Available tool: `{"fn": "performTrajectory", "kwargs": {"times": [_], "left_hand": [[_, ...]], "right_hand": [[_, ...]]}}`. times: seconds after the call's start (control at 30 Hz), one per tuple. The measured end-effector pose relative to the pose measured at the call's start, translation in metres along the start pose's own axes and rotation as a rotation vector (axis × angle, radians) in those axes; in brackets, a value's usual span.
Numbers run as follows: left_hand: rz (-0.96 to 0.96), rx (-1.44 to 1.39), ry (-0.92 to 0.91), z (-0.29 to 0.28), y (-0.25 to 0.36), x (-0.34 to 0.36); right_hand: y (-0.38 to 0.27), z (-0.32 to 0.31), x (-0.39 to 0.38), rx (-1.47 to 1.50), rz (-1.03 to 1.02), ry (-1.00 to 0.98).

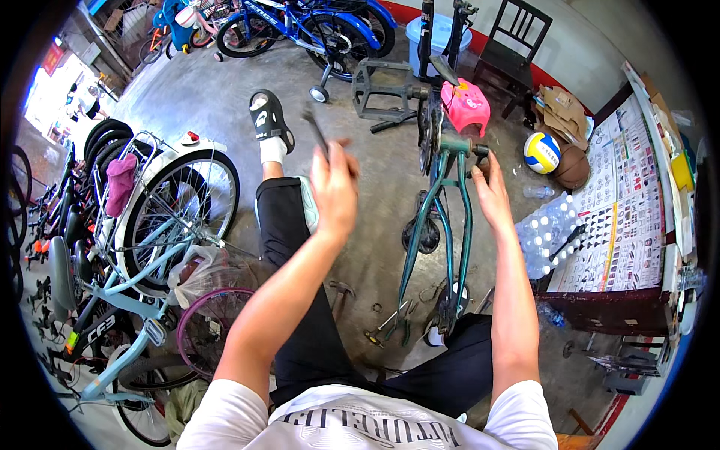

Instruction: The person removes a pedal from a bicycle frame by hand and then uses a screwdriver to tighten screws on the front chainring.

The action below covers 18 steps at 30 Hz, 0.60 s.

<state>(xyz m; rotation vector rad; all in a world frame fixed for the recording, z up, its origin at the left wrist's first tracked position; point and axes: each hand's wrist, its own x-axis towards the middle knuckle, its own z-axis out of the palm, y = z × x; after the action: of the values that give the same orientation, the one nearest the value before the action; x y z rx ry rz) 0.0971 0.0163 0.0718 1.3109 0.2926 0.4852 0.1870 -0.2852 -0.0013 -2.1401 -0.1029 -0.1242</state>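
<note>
While the shirt (330, 397) bears lettering (371, 421), left fingers (340, 159) clamp a tool (316, 132); right fingers (492, 162), unclear.

Grey floor (202, 101), on it a hammer (340, 295), small tools (390, 319), kinds unclear, pink stool (466, 106), volleyball (541, 153), brown ball (572, 167)

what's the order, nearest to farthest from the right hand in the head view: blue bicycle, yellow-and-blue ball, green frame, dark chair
1. Green frame: right beside the right hand, on its left
2. Yellow-and-blue ball: on the floor to its right
3. Dark chair: ahead, by the wall
4. Blue bicycle: far ahead, to the left
</note>
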Motion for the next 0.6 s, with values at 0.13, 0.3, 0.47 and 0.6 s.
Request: {"fn": "performTrajectory", "kwargs": {"times": [0.13,0.3,0.47,0.6], "left_hand": [[0.051,0.269,-0.255,0.010,-0.029,-0.028],[0.050,0.555,-0.326,0.032,-0.025,-0.015],[0.098,0.552,-0.276,0.052,-0.029,-0.002],[0.139,0.557,-0.236,0.067,-0.028,0.004]], "right_hand": [[0.004,0.005,-0.001,0.131,-0.010,-0.037],[-0.012,0.008,-0.004,0.103,0.034,-0.033],[-0.005,0.009,-0.002,0.087,0.022,-0.028],[-0.010,0.010,-0.004,0.035,0.035,-0.017]]}}
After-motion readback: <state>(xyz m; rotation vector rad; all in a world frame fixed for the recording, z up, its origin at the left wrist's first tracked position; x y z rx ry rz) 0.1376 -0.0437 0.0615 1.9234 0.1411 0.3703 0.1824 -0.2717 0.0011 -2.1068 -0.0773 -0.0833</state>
